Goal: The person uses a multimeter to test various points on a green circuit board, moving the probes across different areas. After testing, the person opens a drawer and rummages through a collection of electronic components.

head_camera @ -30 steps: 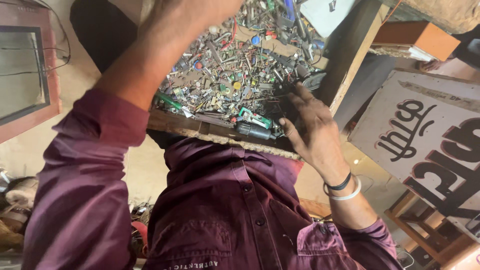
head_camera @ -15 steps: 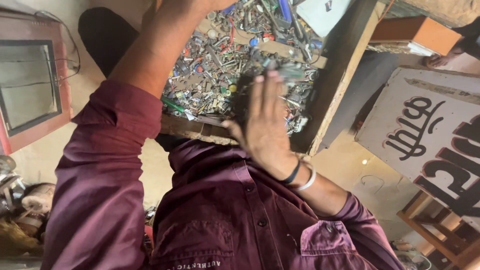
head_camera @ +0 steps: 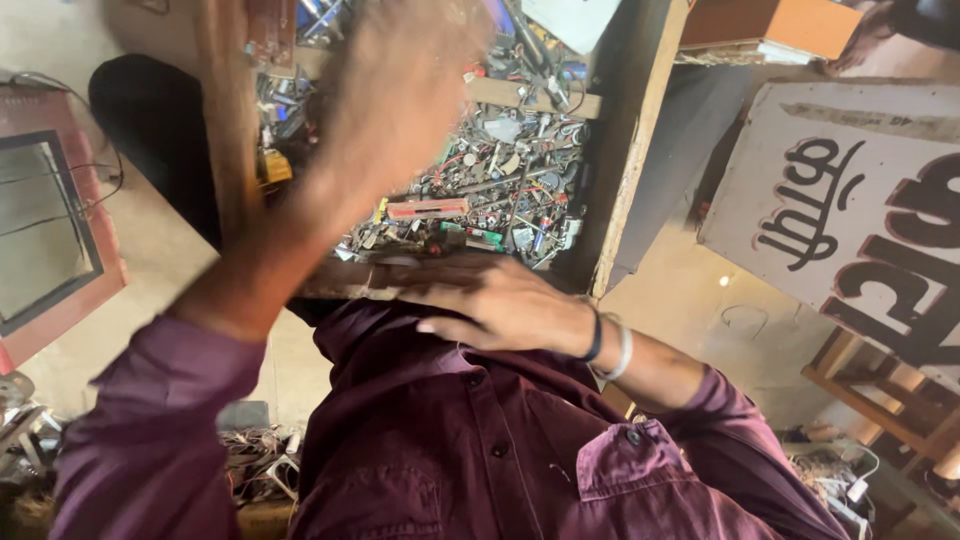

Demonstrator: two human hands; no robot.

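Observation:
My left hand (head_camera: 400, 100) is raised over a wooden tray (head_camera: 620, 190) heaped with small metal parts, screws and bits of tools (head_camera: 500, 180). That hand is smeared by motion, so its fingers cannot be made out. My right hand (head_camera: 490, 300), with a dark band and a silver bangle at the wrist, lies flat along the tray's near edge. Its fingers point left and hold nothing. Both arms are in maroon shirt sleeves, and my shirt front (head_camera: 450, 450) fills the bottom of the view.
A white board with painted dark lettering (head_camera: 850, 220) leans at the right. A red-framed panel (head_camera: 50, 230) with wires sits at the left, beside a black rounded object (head_camera: 150, 130). An orange box (head_camera: 780, 30) lies at the top right. Tangled wires (head_camera: 250, 460) lie low on the left.
My right hand has come down from the pile, turned, and now lies flat on the tray's near edge. My left forearm has swung lower into view, blurred.

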